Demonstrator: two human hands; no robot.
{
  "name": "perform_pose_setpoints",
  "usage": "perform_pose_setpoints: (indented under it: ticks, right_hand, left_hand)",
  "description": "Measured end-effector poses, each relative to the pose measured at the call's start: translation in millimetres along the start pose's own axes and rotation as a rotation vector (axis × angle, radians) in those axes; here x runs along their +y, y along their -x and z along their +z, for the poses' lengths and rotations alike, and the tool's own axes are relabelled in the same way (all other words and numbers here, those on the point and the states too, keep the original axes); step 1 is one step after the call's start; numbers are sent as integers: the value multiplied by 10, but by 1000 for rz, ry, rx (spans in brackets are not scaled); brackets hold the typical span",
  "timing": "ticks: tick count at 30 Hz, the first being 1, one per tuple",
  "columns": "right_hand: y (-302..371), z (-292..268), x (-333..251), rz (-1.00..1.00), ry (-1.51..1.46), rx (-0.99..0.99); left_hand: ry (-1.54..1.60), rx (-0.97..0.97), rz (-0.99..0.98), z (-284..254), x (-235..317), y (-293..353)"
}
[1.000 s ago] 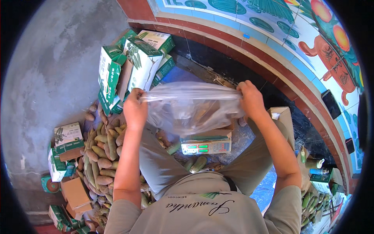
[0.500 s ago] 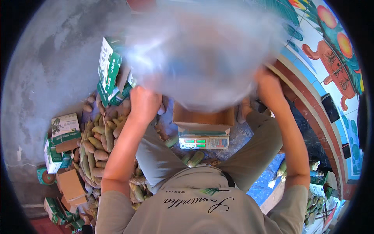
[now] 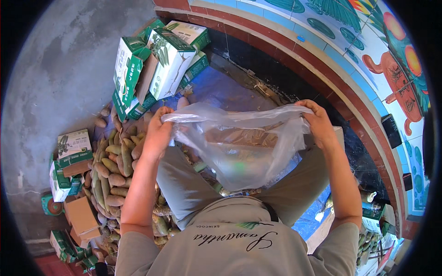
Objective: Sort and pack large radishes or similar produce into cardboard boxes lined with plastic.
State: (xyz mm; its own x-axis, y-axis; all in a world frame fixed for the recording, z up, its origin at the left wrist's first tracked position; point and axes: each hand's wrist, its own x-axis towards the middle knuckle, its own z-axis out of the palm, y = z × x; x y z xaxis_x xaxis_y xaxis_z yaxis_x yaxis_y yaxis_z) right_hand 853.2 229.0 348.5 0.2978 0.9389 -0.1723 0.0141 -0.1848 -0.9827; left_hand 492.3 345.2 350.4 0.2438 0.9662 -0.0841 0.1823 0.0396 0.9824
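A clear plastic bag [image 3: 239, 158] is stretched between my two hands, its upper edge spread wide over my lap. My left hand [image 3: 159, 133] pinches the bag's left end, and my right hand [image 3: 318, 120] grips the right end with bent fingers. Behind the thin plastic, between my legs, a brown cardboard box shows through. The green glow of the scale's display is blurred under the lower part of the bag; most of the scale is hidden.
Long green and brown vegetables [image 3: 115, 170] are heaped at my left. White-and-green cartons [image 3: 170, 60] stand beyond them, with more cartons [image 3: 76, 149] farther left. An open brown box [image 3: 83, 216] lies there too. A tiled ledge [image 3: 368, 124] curves along the right.
The bag, billowed up and blurred before, has come down toward my lap and hangs flatter. Both hands have lowered slightly with it. The far cartons and the wall base are now uncovered.
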Motion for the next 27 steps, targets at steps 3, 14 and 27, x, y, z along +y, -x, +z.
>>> perform_pose_setpoints:
  ticks: [3,14,27]
  right_hand:
    - [-158,129,182,104,-183,66]
    - [-739,819,1430,381,-103,-155]
    - [-1618,1699,2599,455,1034,-925]
  left_hand:
    - [158,42,-81,289,-153,-106]
    - [-136,-465,-192,986,-1263,-592]
    - [-1033,-957,-601,1092,-3744,-1272]
